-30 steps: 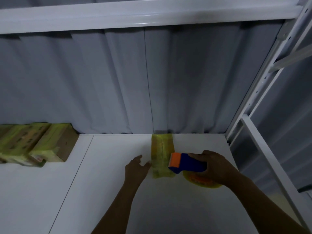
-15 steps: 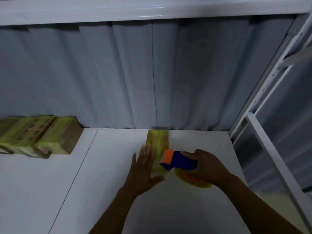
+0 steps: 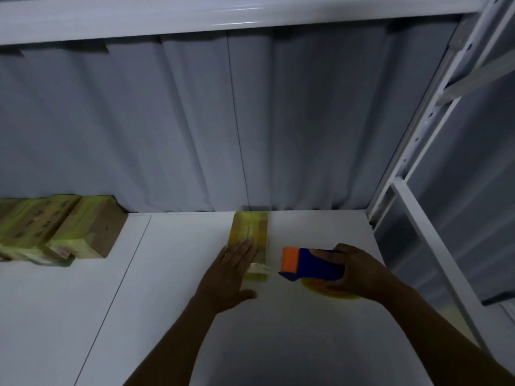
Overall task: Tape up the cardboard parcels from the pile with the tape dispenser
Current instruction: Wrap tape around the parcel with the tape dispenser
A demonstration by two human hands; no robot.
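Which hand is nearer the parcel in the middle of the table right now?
Left. The left hand lies flat with its fingers on the parcel's near end. The right hand is off to the parcel's right, apart from it, gripping the tape dispenser.

Left centre: pile of parcels (image 3: 55, 229), cut off by the frame's left edge; print on its wrapping too blurred to read.
Centre: parcel (image 3: 250, 227), near left corner hidden under fingers of the left hand (image 3: 228, 274).
Right of centre: tape roll (image 3: 328, 292), mostly hidden behind the tape dispenser (image 3: 312, 263) and the right hand (image 3: 359, 271).
Bottom edge: left forearm (image 3: 172, 344) and right forearm (image 3: 434, 338), cut off.
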